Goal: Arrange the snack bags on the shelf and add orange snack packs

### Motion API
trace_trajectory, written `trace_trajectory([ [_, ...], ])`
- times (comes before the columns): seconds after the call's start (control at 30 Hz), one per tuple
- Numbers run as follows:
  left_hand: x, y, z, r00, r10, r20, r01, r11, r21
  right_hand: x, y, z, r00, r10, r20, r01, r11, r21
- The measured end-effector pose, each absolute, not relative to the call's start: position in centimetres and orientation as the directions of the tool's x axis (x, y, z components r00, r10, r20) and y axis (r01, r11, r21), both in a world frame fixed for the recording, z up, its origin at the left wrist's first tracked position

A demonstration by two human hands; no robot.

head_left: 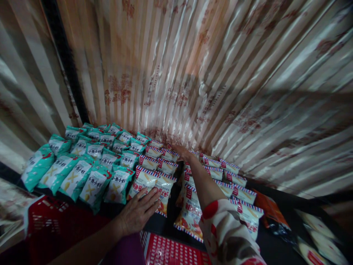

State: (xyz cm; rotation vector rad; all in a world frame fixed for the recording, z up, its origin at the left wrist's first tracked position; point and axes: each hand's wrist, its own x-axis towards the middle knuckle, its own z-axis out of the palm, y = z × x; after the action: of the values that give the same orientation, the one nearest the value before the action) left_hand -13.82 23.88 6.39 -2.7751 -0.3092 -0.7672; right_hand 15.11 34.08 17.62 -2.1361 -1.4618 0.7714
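My left hand (140, 211) lies with its fingers stretched out on the front of a white snack bag (165, 189) with a red and blue striped edge. Farther back, my right hand (181, 151) reaches over the rows of striped-edge bags to the back of the shelf, close to the curtain. Its fingers are partly hidden and too dim to make out what they touch. More striped-edge bags (190, 217) stand in rows on both sides of a dark gap under my right forearm.
Several teal snack bags (93, 184) stand in rows at the left of the black shelf (162, 230). Red baskets (176, 250) sit below its front edge. An orange bag (271, 211) and pale round packs (317, 235) lie at the right. A pleated curtain (165, 73) hangs behind.
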Motion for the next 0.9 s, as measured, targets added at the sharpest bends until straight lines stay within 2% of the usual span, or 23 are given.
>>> trace_trajectory([
  [0.27, -13.8, 23.8, 6.2, 0.831, 0.135, 0.540, 0.268, -0.948, -0.175, 14.9, 33.8, 16.8, 0.283, 0.887, -0.365, 0.497, -0.461, -0.735],
  [0.57, -13.8, 23.8, 6.3, 0.828, 0.138, 0.543, 0.268, -0.949, -0.168, 14.8, 33.3, 16.2, 0.242, 0.895, -0.375, 0.407, -0.445, -0.798],
  [0.77, -13.8, 23.8, 6.3, 0.834, 0.136, 0.535, 0.267, -0.947, -0.177, 14.6, 33.2, 16.0, 0.288, 0.907, -0.308, 0.498, -0.417, -0.760],
  [0.9, -13.8, 23.8, 6.3, 0.830, 0.144, 0.538, 0.269, -0.950, -0.160, 14.7, 33.0, 16.4, 0.323, 0.922, -0.215, 0.651, -0.381, -0.656],
])
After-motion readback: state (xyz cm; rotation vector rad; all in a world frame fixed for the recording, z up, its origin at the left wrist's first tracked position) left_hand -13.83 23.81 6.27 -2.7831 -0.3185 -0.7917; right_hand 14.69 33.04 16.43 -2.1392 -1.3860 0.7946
